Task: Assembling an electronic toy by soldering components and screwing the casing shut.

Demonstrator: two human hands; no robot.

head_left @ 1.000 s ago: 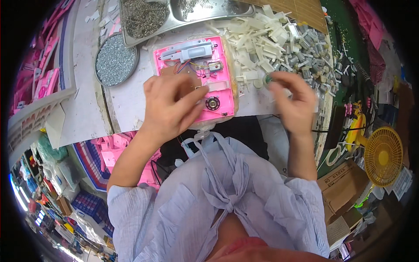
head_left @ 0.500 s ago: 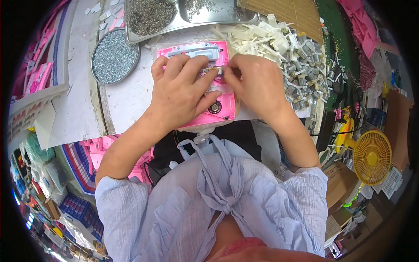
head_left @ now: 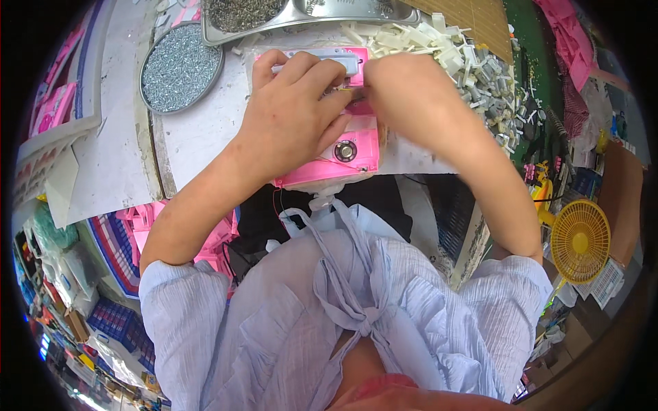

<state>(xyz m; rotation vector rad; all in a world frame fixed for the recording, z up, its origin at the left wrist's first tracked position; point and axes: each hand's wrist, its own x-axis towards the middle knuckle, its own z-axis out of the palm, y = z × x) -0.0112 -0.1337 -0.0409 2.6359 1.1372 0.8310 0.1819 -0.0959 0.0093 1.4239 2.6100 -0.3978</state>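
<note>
A pink plastic casing [head_left: 368,140] lies on the worktable in front of me. It has a round black speaker [head_left: 345,151] at its near end and a light grey bar-shaped part [head_left: 351,66] near its far end. My left hand [head_left: 291,113] rests over the casing's left side, fingers bent and gripping it, covering much of its middle. A small bit of yellow shows by its fingertips. At the casing's right edge is my right hand [head_left: 408,85], slightly blurred, with its fingers turned away and hidden; whether it holds anything cannot be seen.
A round tray of small silver screws [head_left: 179,68] stands left of the casing. Behind is a metal tray [head_left: 322,20] with small metal parts. White plastic pieces [head_left: 418,41] and small grey motor-like parts [head_left: 486,89] are heaped at right. A yellow fan [head_left: 580,241] stands farther right.
My right hand has swung forward, its elbow moving outward and its fingers turning out of sight. My left hand stays on the casing. The whole view has shifted slightly.
</note>
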